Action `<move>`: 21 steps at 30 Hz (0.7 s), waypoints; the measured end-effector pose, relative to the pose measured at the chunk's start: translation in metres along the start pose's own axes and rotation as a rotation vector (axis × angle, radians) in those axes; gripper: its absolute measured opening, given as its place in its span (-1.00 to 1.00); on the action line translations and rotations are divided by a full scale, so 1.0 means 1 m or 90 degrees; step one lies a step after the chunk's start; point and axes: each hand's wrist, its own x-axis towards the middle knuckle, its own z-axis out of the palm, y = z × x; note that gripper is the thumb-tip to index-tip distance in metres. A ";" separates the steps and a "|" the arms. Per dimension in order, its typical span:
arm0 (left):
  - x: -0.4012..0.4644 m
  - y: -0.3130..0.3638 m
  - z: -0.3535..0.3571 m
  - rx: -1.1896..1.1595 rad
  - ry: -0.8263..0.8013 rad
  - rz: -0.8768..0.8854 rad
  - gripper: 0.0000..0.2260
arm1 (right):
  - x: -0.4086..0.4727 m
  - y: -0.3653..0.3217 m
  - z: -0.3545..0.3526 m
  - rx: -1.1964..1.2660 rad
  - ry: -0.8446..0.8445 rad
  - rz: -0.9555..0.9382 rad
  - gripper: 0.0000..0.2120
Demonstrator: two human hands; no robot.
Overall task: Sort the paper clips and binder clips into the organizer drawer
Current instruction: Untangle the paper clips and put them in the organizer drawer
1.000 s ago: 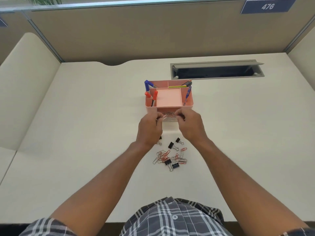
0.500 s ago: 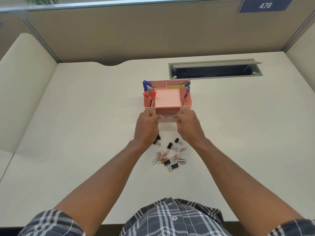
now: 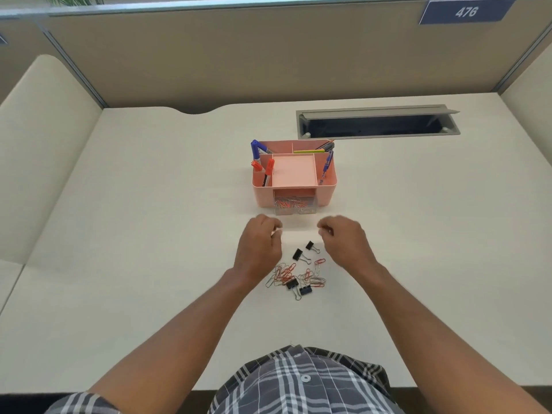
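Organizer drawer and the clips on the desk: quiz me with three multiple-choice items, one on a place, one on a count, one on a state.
1. Where is the loose pile of paper clips?
A. On the desk between the two forearms
B. In the organizer's top tray
C. Behind the organizer

2. How many black binder clips show on the desk?
A. One
B. Four
C. Nine

3. What state is the clear drawer of the pink organizer in?
A. Taken out and upside down
B. Pulled partly out, paper clips inside
C. Shut flush and empty

Answers:
1 A: the pile lies near the person, between left hand and right hand.
2 B: two sit apart above the pile, two lie at its near edge.
3 B: its front juts past the organizer's face, with clips visible through it.
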 end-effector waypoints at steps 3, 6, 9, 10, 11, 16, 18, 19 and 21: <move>-0.034 -0.004 0.008 -0.016 -0.086 0.011 -0.78 | -0.020 0.011 0.011 -0.094 -0.150 0.028 -0.75; -0.058 -0.011 0.009 -0.012 -0.155 -0.009 -0.63 | -0.035 0.018 0.024 -0.131 -0.211 0.020 -0.74; -0.068 -0.019 0.008 0.023 -0.193 -0.026 -0.58 | -0.044 0.020 0.034 -0.132 -0.219 -0.002 -0.70; -0.069 -0.021 0.009 0.039 -0.200 -0.029 -0.60 | -0.045 0.020 0.037 -0.131 -0.213 -0.009 -0.70; -0.069 -0.022 0.009 0.054 -0.201 -0.031 -0.63 | -0.047 0.019 0.039 -0.129 -0.204 -0.015 -0.71; -0.064 -0.021 0.015 0.073 -0.180 -0.014 -0.80 | -0.047 0.016 0.047 -0.111 -0.178 -0.032 -0.80; -0.061 -0.020 0.019 0.079 -0.181 -0.009 -0.86 | -0.047 0.016 0.048 -0.106 -0.169 -0.034 -0.81; -0.060 -0.020 0.020 0.081 -0.182 -0.007 -0.90 | -0.046 0.016 0.048 -0.105 -0.167 -0.032 -0.81; -0.057 -0.020 0.022 0.087 -0.185 -0.006 -0.93 | -0.045 0.016 0.047 -0.097 -0.166 -0.022 -0.81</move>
